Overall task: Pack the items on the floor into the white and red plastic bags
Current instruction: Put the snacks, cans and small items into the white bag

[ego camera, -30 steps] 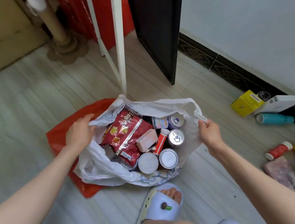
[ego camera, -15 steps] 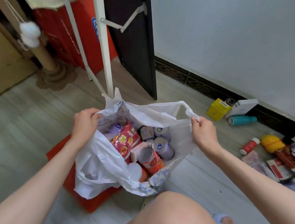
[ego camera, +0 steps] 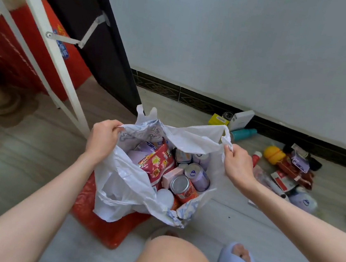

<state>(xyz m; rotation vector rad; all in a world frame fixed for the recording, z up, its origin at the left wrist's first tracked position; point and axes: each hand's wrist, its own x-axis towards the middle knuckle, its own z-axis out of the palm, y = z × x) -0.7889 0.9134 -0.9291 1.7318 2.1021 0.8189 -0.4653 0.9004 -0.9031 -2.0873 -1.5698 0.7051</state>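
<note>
Cans (ego camera: 185,188), snack packet (ego camera: 158,163) and small box (ego camera: 172,179) in plastic bag (ego camera: 122,189) on another bag (ego camera: 101,224) (flattened); loose items right: bottle (ego camera: 244,133), boxes (ego camera: 218,120) by baseboard (ego camera: 193,99).

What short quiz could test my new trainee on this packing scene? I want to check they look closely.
1. True or false: both hands grip the white bag.
2. What lies under the white bag: A red bag, B yellow box, C slipper?
3. Fill in: the teal bottle lies by the ____.

Key: 1 true: left hand, right hand. 2 A. 3 wall.
</note>
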